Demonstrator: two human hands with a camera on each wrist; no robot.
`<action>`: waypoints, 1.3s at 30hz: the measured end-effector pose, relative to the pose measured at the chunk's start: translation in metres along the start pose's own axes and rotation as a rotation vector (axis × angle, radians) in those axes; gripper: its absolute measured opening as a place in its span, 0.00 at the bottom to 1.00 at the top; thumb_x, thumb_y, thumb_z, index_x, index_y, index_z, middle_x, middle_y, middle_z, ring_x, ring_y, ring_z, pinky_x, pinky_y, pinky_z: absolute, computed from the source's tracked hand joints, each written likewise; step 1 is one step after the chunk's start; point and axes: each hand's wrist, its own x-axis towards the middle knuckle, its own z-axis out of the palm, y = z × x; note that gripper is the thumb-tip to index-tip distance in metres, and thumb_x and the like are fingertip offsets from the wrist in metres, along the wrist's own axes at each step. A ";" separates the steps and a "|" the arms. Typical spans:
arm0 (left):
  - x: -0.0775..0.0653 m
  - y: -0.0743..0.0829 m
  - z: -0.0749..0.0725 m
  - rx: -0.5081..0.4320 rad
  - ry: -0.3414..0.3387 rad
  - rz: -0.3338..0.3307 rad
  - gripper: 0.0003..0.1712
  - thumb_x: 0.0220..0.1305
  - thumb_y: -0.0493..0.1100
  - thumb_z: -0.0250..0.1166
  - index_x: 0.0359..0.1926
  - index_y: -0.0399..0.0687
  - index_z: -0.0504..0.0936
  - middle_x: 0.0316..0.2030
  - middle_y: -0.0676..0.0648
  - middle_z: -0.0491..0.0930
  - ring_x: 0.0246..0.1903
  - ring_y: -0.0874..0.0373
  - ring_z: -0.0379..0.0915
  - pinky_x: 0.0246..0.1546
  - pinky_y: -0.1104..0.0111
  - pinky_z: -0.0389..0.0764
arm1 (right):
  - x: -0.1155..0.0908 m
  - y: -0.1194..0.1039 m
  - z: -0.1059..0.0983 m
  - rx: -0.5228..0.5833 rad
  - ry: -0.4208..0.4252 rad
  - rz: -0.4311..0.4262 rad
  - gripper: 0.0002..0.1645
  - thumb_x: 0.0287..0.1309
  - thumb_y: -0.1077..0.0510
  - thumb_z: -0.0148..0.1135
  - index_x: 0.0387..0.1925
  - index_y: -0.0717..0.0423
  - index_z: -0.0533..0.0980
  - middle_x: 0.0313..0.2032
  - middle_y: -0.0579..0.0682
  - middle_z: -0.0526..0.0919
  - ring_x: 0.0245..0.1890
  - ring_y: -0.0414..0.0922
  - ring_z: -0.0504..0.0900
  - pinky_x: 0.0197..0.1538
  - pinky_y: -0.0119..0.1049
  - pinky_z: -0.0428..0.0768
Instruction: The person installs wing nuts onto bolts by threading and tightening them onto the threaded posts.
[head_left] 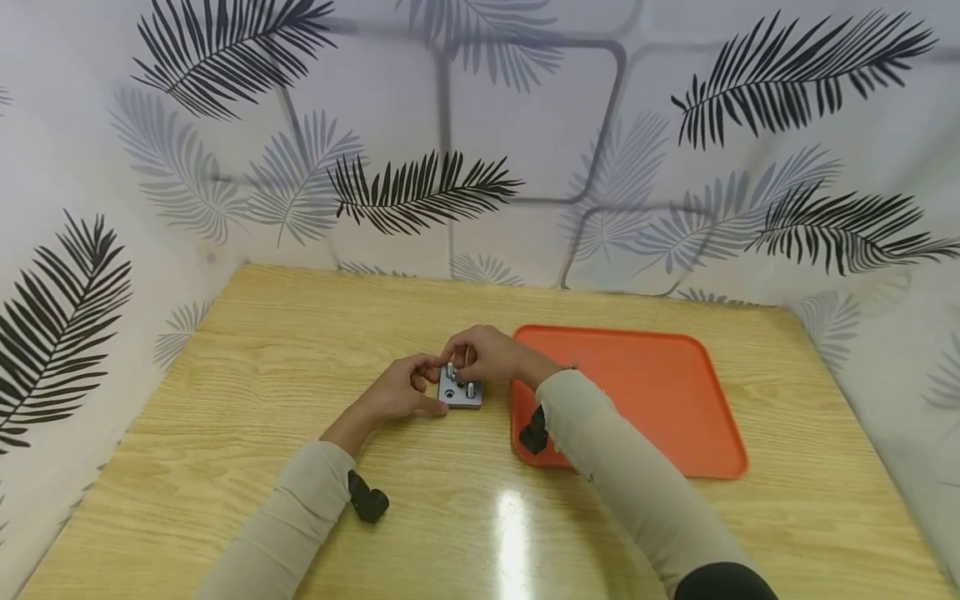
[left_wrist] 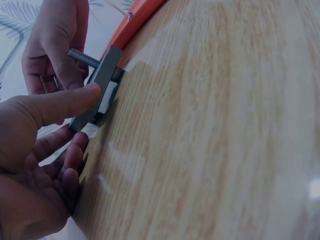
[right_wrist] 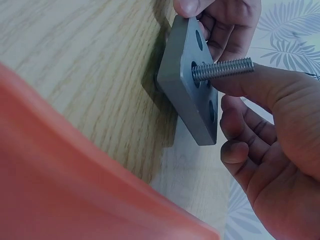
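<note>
A square grey metal plate (head_left: pixel 459 400) with several round holes lies between both hands, low over the table. One threaded bolt (right_wrist: pixel 227 69) sticks up through a hole near its right side. Another bolt (head_left: pixel 451 369) stands at the far left corner. Beneath the plate, dark bolt heads (left_wrist: pixel 117 75) show in the left wrist view. My left hand (head_left: pixel 401 390) pinches the plate's left side, thumb on the near edge and a finger behind. With thumb and forefinger my right hand (head_left: pixel 486 354) pinches the far bolt; that grip is hidden in the right wrist view.
An orange-red tray (head_left: pixel 652 400) stands on the wooden table (head_left: pixel 420 533) to the right, its left rim under my right forearm. Small metal hardware (head_left: pixel 572 367) shows at the tray beside the right wrist. A leaf-patterned cloth (head_left: pixel 510 125) rises behind the table.
</note>
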 end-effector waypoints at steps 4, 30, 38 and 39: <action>0.000 0.000 -0.001 -0.007 -0.005 0.003 0.37 0.55 0.37 0.75 0.65 0.39 0.71 0.51 0.41 0.74 0.42 0.54 0.63 0.43 0.66 0.68 | 0.000 0.000 0.000 -0.003 -0.005 0.011 0.14 0.58 0.65 0.67 0.48 0.56 0.83 0.35 0.51 0.82 0.29 0.38 0.76 0.37 0.27 0.75; 0.000 0.000 0.000 0.008 0.005 0.025 0.37 0.54 0.36 0.76 0.65 0.40 0.72 0.51 0.41 0.76 0.41 0.54 0.64 0.43 0.66 0.68 | -0.001 0.006 0.004 -0.010 0.076 0.025 0.10 0.56 0.55 0.74 0.38 0.55 0.84 0.27 0.46 0.80 0.24 0.36 0.72 0.31 0.27 0.71; -0.001 0.001 0.000 0.003 0.000 0.044 0.37 0.54 0.35 0.75 0.64 0.38 0.72 0.51 0.39 0.76 0.41 0.53 0.64 0.43 0.66 0.68 | -0.002 0.003 0.006 -0.064 0.118 0.004 0.10 0.55 0.55 0.74 0.36 0.56 0.85 0.24 0.46 0.79 0.25 0.36 0.71 0.32 0.27 0.70; 0.000 0.001 0.000 0.005 0.001 0.047 0.36 0.54 0.36 0.75 0.64 0.38 0.73 0.51 0.39 0.76 0.41 0.53 0.64 0.43 0.66 0.68 | -0.002 0.003 0.006 -0.062 0.118 0.010 0.10 0.55 0.55 0.74 0.36 0.56 0.85 0.24 0.46 0.79 0.25 0.36 0.70 0.32 0.27 0.69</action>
